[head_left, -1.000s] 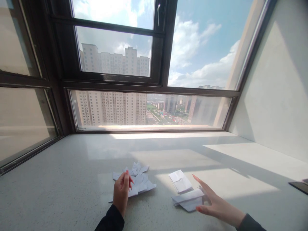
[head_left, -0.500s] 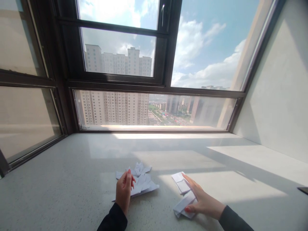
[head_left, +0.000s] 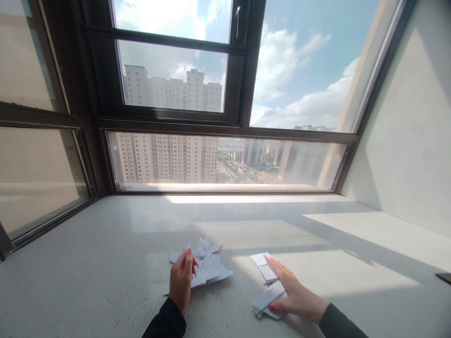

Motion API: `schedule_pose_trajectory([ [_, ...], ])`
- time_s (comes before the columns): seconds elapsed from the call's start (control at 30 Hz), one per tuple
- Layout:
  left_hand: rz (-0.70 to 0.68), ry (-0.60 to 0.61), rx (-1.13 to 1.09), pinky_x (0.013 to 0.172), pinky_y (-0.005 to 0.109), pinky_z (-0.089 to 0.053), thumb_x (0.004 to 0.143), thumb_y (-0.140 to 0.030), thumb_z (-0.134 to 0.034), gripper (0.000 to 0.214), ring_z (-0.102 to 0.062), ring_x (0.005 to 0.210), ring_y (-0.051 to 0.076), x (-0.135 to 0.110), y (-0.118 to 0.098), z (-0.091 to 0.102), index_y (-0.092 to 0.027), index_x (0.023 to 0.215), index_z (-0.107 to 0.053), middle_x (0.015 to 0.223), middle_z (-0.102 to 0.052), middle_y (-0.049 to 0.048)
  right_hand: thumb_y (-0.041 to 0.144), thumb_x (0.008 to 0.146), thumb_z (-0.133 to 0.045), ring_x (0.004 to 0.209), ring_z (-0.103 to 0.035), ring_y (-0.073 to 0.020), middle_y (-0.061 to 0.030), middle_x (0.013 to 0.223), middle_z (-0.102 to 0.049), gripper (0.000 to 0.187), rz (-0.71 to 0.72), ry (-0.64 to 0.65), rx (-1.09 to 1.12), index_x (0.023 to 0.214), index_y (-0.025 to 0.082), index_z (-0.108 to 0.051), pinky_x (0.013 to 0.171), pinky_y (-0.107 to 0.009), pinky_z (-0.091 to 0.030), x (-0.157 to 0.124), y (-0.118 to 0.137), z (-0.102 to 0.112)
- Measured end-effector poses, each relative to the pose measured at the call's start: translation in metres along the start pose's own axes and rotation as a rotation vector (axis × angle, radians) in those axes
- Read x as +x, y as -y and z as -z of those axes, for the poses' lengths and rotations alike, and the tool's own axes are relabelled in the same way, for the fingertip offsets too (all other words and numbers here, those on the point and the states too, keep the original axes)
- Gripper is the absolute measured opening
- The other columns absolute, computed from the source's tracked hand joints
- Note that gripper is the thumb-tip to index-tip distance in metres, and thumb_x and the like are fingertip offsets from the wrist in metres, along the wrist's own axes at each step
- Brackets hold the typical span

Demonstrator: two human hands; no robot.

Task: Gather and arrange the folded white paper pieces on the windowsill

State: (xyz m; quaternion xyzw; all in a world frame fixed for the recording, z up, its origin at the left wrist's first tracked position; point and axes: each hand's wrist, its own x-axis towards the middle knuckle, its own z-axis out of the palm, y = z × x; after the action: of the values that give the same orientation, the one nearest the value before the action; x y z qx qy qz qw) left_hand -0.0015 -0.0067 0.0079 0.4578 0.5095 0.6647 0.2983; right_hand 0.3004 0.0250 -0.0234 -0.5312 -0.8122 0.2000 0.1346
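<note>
My left hand (head_left: 182,277) is closed, thumb pressed against the curled fingers, in front of a heap of folded white paper pieces (head_left: 211,272). Whatever it may hold is hidden. On the right, my right hand (head_left: 294,291) arches with thumb and fingers apart over more folded paper. Its fingertips reach the edge of a flat folded paper stack (head_left: 263,268). Its thumb rests on or just above the lower folded papers (head_left: 268,296), which lie crossed over each other on the sill.
A pale speckled windowsill (head_left: 105,267) carries the papers, with strips of sunlight across it. Dark window frames (head_left: 225,191) border its back and left, and a white wall (head_left: 405,141) rises at the right. A small dark object (head_left: 444,278) lies at the right edge.
My right hand and the folded papers under it have shifted very slightly left. The left hand and the heap beside it look the same.
</note>
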Motion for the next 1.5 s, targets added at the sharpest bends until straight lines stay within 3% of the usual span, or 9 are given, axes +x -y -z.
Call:
schedule_pose_trajectory([
  [0.73, -0.013, 0.005, -0.007, 0.039, 0.02, -0.029, 0.071, -0.055, -0.043, 0.043, -0.036, 0.038, 0.009, -0.001, -0.003, 0.0, -0.019, 0.048, -0.044, 0.041, -0.039, -0.005, 0.075, 0.046, -0.051, 0.127, -0.013, -0.0334, -0.019, 0.138, -0.021, 0.116, -0.027, -0.009, 0.006, 0.133, 0.006, -0.019, 0.103, -0.043, -0.015, 0.004, 0.007, -0.002],
  [0.93, -0.027, 0.008, 0.011, 0.039, 0.019, -0.03, 0.074, -0.052, -0.042, 0.042, -0.036, 0.038, 0.009, 0.0, 0.0, 0.0, -0.019, 0.049, -0.044, 0.041, -0.038, -0.0055, 0.073, 0.047, -0.052, 0.126, -0.015, -0.0328, -0.0212, 0.137, -0.021, 0.114, 0.001, 0.036, -0.028, 0.132, 0.003, -0.022, 0.103, -0.043, -0.014, 0.011, 0.026, -0.002],
  [1.17, -0.053, -0.011, 0.029, 0.038, 0.019, -0.03, 0.074, -0.05, -0.04, 0.041, -0.037, 0.037, 0.008, 0.001, 0.001, 0.0, -0.018, 0.049, -0.044, 0.041, -0.039, -0.0056, 0.07, 0.048, -0.055, 0.126, -0.015, -0.0327, -0.0172, 0.137, -0.026, 0.106, 0.077, 0.006, 0.009, 0.131, 0.011, -0.027, 0.102, -0.045, -0.013, 0.022, 0.049, -0.013],
  [1.33, -0.046, -0.028, 0.043, 0.039, 0.02, -0.031, 0.073, -0.052, -0.04, 0.04, -0.037, 0.038, 0.009, 0.002, -0.004, 0.003, -0.019, 0.05, -0.043, 0.042, -0.039, -0.0055, 0.068, 0.043, -0.06, 0.125, -0.018, -0.0349, -0.0184, 0.137, -0.025, 0.109, -0.013, 0.019, 0.007, 0.131, 0.014, -0.027, 0.1, -0.049, -0.017, 0.03, 0.073, -0.022],
  [1.5, -0.023, -0.076, 0.045, 0.039, 0.02, -0.031, 0.072, -0.054, -0.039, 0.041, -0.036, 0.038, 0.009, 0.007, -0.008, 0.008, -0.019, 0.051, -0.044, 0.042, -0.04, -0.0054, 0.064, 0.046, -0.062, 0.126, -0.015, -0.0349, -0.0151, 0.138, -0.024, 0.104, -0.048, 0.023, 0.001, 0.132, 0.018, -0.026, 0.099, -0.054, -0.012, 0.039, 0.1, -0.031],
])
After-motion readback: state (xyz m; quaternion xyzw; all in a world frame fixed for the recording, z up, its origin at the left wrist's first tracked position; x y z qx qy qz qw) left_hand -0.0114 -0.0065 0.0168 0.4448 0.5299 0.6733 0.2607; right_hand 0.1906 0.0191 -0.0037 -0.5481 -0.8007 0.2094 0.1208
